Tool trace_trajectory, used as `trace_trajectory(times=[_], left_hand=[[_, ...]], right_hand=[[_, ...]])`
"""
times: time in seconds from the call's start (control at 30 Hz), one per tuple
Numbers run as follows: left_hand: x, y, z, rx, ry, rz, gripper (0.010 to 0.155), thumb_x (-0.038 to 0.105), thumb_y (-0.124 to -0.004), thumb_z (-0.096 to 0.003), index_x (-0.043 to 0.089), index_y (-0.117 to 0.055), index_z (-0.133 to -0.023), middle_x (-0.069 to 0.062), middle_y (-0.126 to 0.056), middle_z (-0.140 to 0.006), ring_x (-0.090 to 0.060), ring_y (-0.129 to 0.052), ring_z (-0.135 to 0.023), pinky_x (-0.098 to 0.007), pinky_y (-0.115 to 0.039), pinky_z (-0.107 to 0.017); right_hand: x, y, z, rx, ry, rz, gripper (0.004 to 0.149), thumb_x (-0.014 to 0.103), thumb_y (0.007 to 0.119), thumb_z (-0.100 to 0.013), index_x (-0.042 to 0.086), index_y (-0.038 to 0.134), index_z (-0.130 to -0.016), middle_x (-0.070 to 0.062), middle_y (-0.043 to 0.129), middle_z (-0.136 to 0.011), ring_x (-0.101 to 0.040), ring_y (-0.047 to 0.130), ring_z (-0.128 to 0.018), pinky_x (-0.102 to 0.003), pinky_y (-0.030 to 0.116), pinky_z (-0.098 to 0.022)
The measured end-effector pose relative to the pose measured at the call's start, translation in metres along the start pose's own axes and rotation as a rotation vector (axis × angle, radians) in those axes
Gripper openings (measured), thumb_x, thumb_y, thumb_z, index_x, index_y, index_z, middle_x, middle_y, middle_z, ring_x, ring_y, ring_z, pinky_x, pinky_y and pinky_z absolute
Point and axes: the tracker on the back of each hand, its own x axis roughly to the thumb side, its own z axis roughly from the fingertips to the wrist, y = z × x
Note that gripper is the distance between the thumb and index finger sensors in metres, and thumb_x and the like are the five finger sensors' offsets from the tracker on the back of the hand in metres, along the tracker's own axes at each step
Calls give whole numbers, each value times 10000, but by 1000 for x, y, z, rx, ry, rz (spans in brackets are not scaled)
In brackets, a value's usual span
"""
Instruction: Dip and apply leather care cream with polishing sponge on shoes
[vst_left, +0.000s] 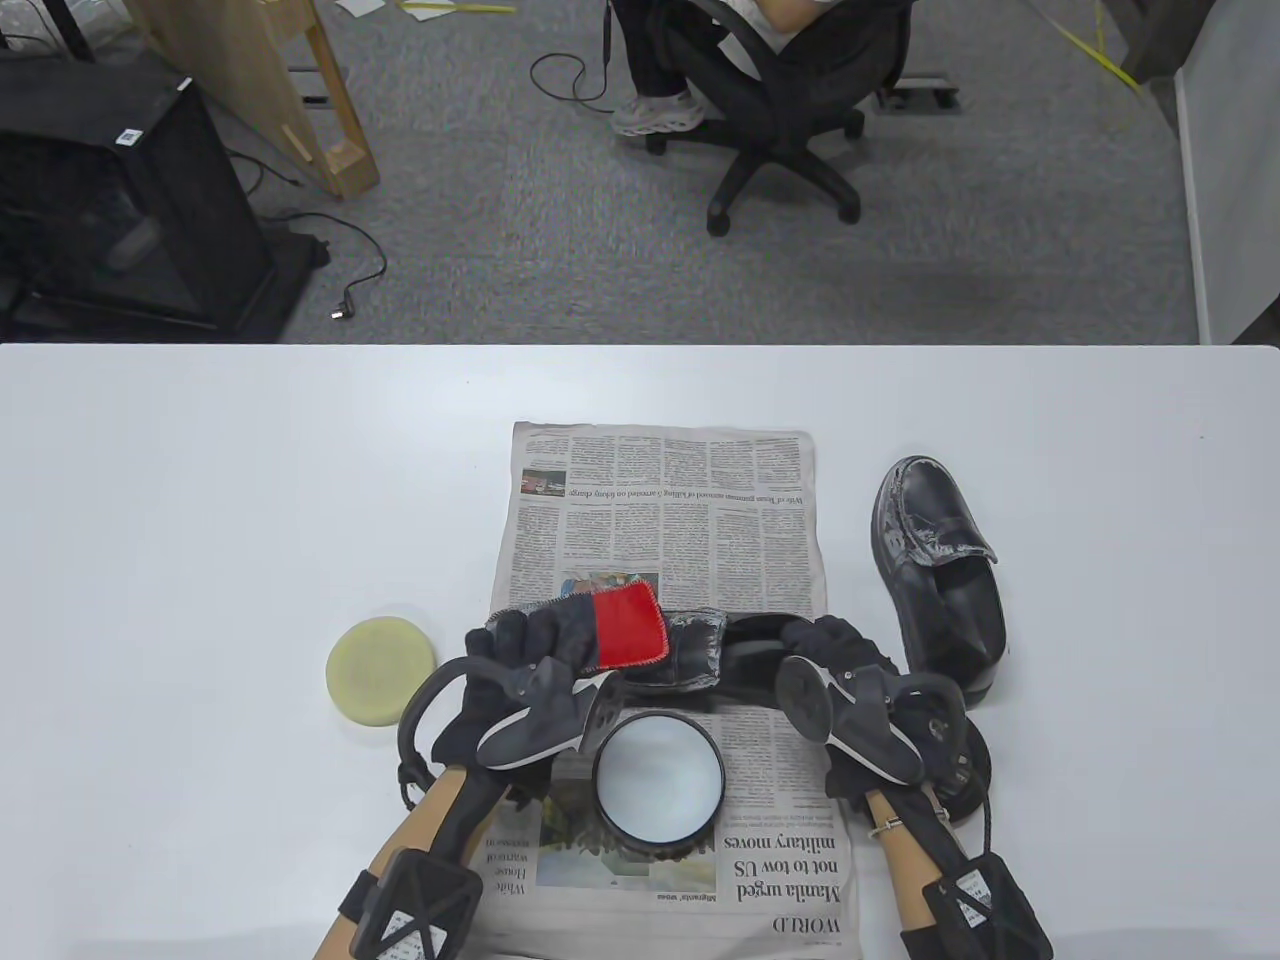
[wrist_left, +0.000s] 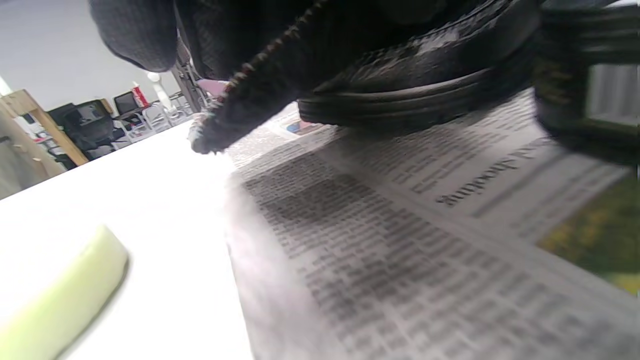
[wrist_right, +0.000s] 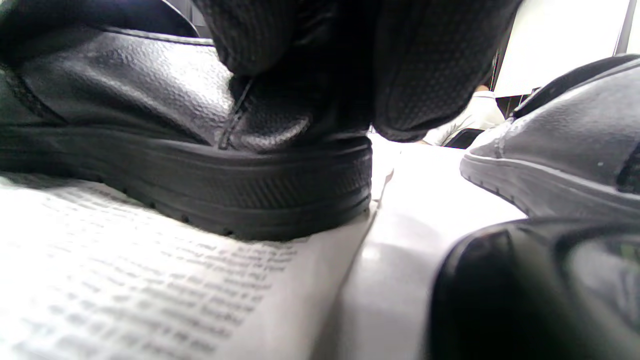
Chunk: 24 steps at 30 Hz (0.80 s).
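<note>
Holding the shoe (vst_left: 700, 655) on the newspaper (vst_left: 660, 500), the right hand (vst_left: 840, 650) grips its heel while the left hand (vst_left: 530, 645) presses a cloth (vst_left: 625, 625) on the toe. A slip could knock the open cream tin (vst_left: 658, 778) just beside. Sponge (vst_left: 382, 670) lies untouched left; open table beyond.

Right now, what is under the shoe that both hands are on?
The shoe sits on the newspaper, its sole flat on the print, heel end at the paper's right edge. What lies beneath its middle is covered by the hands and the red-and-black cloth.
</note>
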Motion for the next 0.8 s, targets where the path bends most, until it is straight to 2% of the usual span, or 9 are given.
trace_trajectory(times=[0.2,0.27,0.4,0.53,0.63,0.8], left_hand=[[10,12,9,8,-183,150,574,448,-536,-634,173,-528,-1138,-186,-586,-1199,-442,-628,-1051,-629,-607,-724],[18,18,8,-2,-264,238,575,453,-536,-635,180,-523,-1141,-178,-567,-1206,-440,-605,-1058,-633,-601,-726],[33,31,-2,11,-337,286,575,459,-528,-638,195,-500,-1148,-185,-526,-1219,-446,-575,-1070,-645,-583,-730],[41,41,-19,13,-332,343,576,471,-509,-640,224,-461,-1158,-175,-480,-1239,-432,-537,-1093,-654,-564,-740],[40,39,-37,-1,-269,412,582,472,-495,-644,229,-427,-1168,-168,-461,-1251,-425,-522,-1102,-662,-551,-738],[32,29,-44,-37,-150,290,586,470,-482,-643,211,-430,-1167,-163,-493,-1249,-425,-554,-1092,-651,-560,-736]], right_hand=[[-1,0,-1,10,-4,-18,381,459,665,-555,386,646,-929,-71,793,-967,-269,965,-775,-257,874,-520],[-1,1,-1,11,-5,-17,381,458,663,-558,383,644,-931,-73,788,-971,-273,960,-780,-259,872,-525],[-1,1,-1,13,-6,-18,383,456,663,-558,381,643,-933,-72,787,-973,-274,956,-787,-262,871,-529],[-2,1,-1,19,-8,-28,381,457,662,-559,384,642,-932,-71,782,-977,-278,953,-792,-267,868,-535],[-3,1,-1,20,-7,-32,382,458,661,-557,386,641,-932,-67,783,-977,-274,954,-793,-269,868,-533],[-3,1,-1,18,-4,-32,383,460,663,-554,388,645,-930,-71,789,-972,-277,959,-782,-268,871,-525]])
